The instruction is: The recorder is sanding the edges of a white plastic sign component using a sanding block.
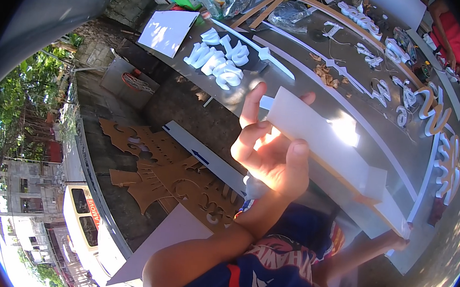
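the left hand (270, 152) gripped a long white strip (328, 144), thumb on its near face and fingers behind, holding it up above the bench's (303, 57) near edge. the right hand (396, 241) pinched the strip's far end at the bench's right edge. white foam letters (218, 58) lay toward the far left corner, curved white letters (435, 115) along the right, and wood shavings (324, 72) between them. brown cutouts (172, 177) lay on the ground below.

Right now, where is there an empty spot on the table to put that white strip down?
Bare grey table shows between the long white strip in the left hand and the cut-out letters beyond. The far end, with bags and scraps, is crowded.
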{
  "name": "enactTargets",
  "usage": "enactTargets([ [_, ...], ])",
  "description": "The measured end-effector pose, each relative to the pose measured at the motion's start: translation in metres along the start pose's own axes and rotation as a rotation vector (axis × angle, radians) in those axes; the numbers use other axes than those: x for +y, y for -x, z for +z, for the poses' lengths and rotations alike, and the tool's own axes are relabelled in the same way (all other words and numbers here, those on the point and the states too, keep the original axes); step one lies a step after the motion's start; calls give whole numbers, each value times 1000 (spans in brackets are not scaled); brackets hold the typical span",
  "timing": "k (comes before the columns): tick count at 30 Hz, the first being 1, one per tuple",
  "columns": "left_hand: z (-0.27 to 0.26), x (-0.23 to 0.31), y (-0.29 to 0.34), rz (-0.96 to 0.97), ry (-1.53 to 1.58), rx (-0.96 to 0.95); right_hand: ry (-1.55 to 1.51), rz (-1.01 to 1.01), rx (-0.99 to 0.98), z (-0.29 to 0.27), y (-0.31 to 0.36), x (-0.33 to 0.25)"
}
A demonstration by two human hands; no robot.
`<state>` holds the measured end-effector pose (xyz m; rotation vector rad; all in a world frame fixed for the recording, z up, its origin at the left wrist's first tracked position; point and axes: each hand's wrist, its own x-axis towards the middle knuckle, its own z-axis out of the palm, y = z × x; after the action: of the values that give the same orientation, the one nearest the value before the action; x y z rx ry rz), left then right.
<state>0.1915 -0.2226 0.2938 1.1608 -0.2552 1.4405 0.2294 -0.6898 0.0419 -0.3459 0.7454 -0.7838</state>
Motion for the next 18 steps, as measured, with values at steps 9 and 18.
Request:
enactTargets([
  [9,-3,1,0,-45,52,-32,4,3,1,0,-3,-2],
  [18,-3,4,1,-105,101,-38,10,6,-4,-1,-3,-3],
])
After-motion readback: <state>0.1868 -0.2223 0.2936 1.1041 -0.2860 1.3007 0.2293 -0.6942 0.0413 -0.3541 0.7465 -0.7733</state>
